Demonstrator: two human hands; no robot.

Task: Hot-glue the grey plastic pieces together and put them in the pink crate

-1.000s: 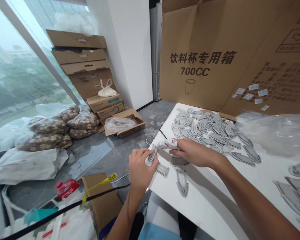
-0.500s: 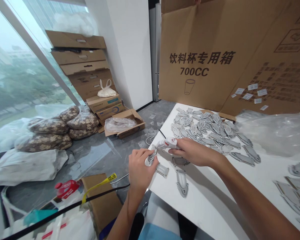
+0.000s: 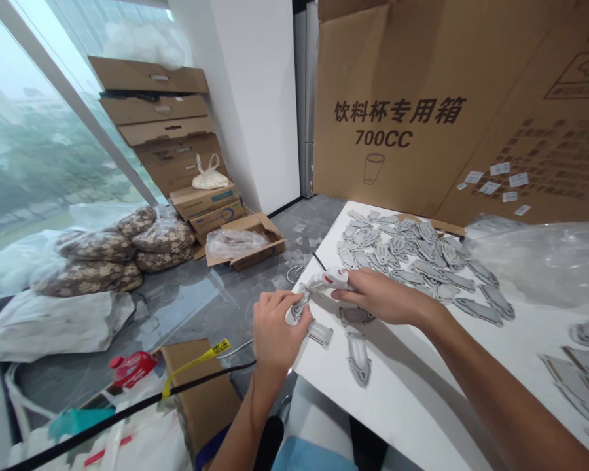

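Note:
At the left edge of the white table point(image 3: 397, 399), my left hand point(image 3: 279, 325) pinches a small grey piece point(image 3: 302, 307) between thumb and fingers. My right hand point(image 3: 380, 294) is wrapped round a white hand tool point(image 3: 336, 279) with a red mark, probably a glue gun. Its tip points down at the piece beside my left fingertips. Just right of my left thumb lies a flat grey part point(image 3: 320, 332). Another grey part point(image 3: 356, 316) sits under my right hand, and one more point(image 3: 358, 358) rests nearer the front edge.
Many grey parts point(image 3: 397, 245) are heaped at the back of the table, with more point(image 3: 576, 379) at the right. Clear plastic point(image 3: 544, 261) lies before a large cardboard box point(image 3: 387, 72). An open carton point(image 3: 258, 252) stands on the floor; a red bottle point(image 3: 132, 368) is at lower left.

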